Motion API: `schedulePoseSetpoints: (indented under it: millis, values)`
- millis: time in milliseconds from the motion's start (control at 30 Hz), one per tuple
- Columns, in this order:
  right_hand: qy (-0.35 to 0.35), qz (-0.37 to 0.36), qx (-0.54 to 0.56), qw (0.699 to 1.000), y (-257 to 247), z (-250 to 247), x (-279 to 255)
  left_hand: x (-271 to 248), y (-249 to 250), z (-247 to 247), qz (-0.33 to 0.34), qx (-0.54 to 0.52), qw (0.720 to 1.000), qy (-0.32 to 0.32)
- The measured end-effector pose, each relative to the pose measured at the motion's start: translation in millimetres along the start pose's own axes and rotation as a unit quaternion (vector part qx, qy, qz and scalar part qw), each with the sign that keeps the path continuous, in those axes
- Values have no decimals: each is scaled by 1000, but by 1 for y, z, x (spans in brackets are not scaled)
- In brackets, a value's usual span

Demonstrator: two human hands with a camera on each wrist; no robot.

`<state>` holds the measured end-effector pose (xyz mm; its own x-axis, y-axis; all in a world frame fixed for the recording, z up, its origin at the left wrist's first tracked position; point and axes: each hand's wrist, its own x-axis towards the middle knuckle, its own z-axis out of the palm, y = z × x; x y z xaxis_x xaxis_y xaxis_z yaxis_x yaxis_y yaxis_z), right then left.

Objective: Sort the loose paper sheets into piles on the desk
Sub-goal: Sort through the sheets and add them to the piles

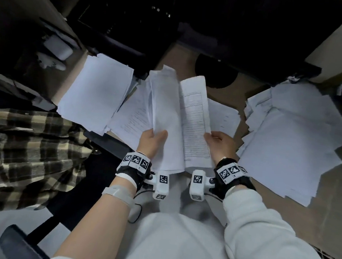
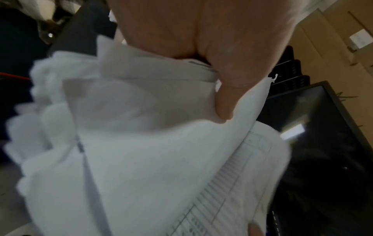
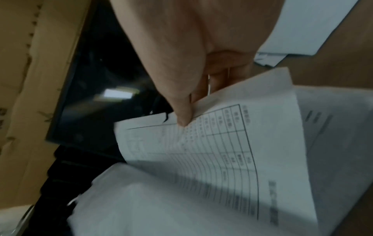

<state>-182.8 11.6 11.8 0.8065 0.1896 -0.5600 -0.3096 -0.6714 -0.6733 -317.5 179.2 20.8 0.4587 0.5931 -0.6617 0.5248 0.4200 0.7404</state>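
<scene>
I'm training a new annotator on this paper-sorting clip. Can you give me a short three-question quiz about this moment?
1. True or false: the right hand pinches the sheet with a printed table.
2. Multiple choice: the left hand holds A) a pen, B) a bundle of sheets, C) nothing.
3. Fill in: the large pile on the right lies on the ____.

Key: 1 true; 2 B; 3 desk.
</scene>
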Motion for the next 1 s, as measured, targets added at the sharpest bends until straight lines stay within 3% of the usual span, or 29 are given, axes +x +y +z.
schedulePoseSetpoints:
  millis: [167,367,667,900,967,1000]
  values:
    - [24,93,-46,994,62,-31,22,-3,-13,31,8,1,999,47]
    - [23,153,-64,986,88,-31,29,-2,-19,38,10,11,994,110]
    - [-22,131,-102,986,79,-16,31,-10,-15,31,19,23,992,121]
    - [-4,143,-174,974,46,-7,28,-9,-7,14,29,40,990,130]
    - [-32,87,-96,991,26,-4,25,-7,-2,11,39,45,990,128]
    - [-78,45,-20,996,12,-1,23,-8,2,10,46,46,990,128]
